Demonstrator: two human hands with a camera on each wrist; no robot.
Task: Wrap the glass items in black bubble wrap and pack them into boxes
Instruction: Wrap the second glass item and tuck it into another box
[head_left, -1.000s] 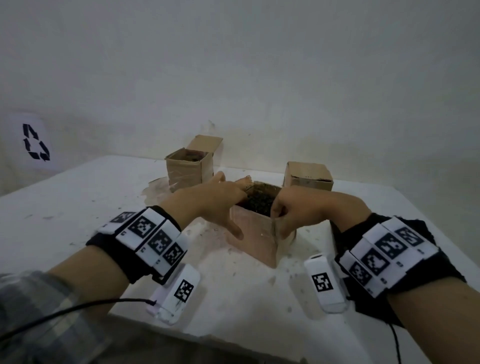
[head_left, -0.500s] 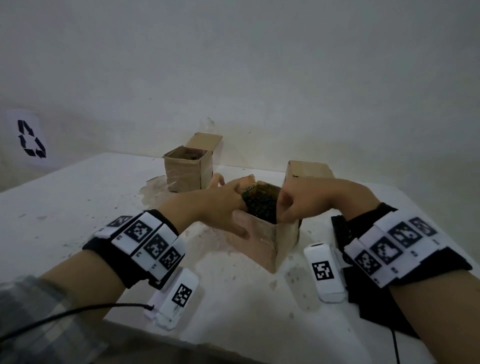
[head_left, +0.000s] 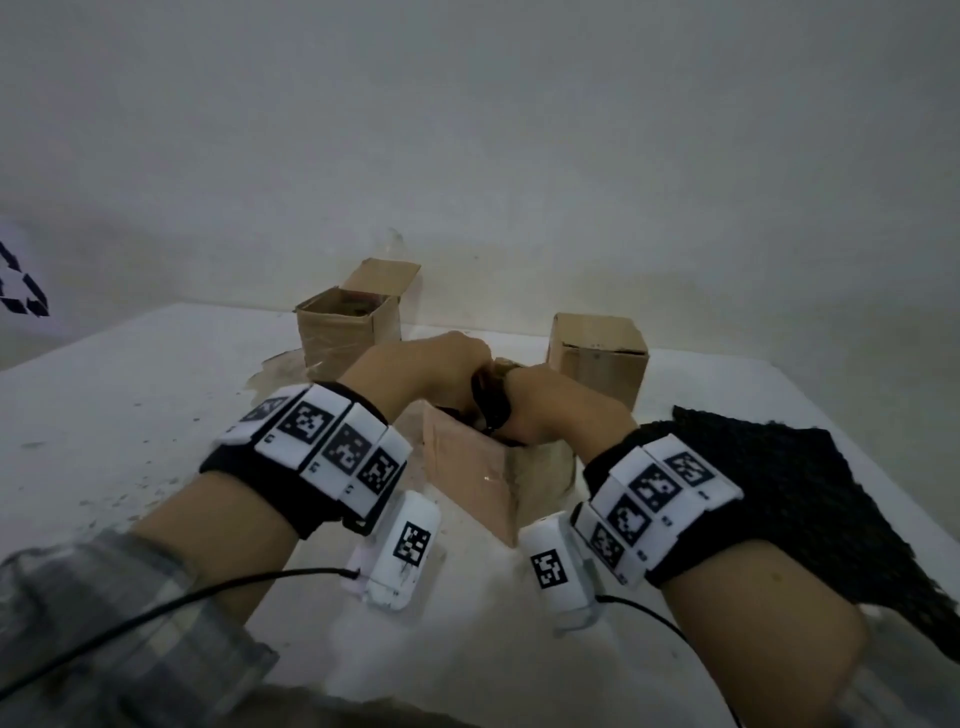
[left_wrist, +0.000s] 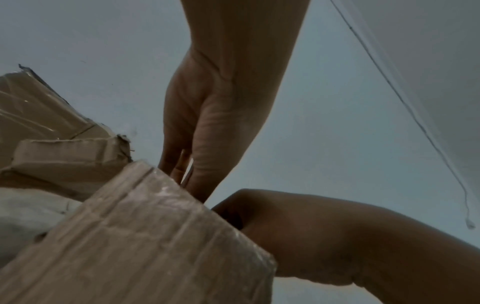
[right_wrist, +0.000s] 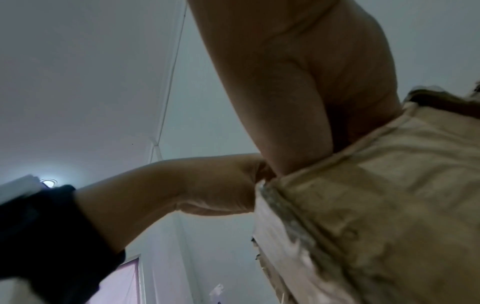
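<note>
An open cardboard box (head_left: 467, 483) stands mid-table, and a bundle in black bubble wrap (head_left: 488, 402) sticks up out of its mouth. My left hand (head_left: 441, 364) curls over the bundle from the left. My right hand (head_left: 550, 410) grips it from the right, with the knuckles of the two hands close together. Both sets of fingertips are hidden inside the box. The left wrist view shows my left hand (left_wrist: 207, 123) reaching down behind the box rim (left_wrist: 155, 246). In the right wrist view my right hand (right_wrist: 298, 92) goes into the box (right_wrist: 376, 205).
A loose sheet of black bubble wrap (head_left: 779, 493) lies on the white table (head_left: 130, 415) under my right forearm. Behind stand an open taped box (head_left: 343, 332) at the left and a closed box (head_left: 597, 353) at the right, near the wall.
Both hands have closed in over the box mouth and now cover most of the black bundle. My view has shifted nearer, and the bubble wrap sheet shows more fully at the right.
</note>
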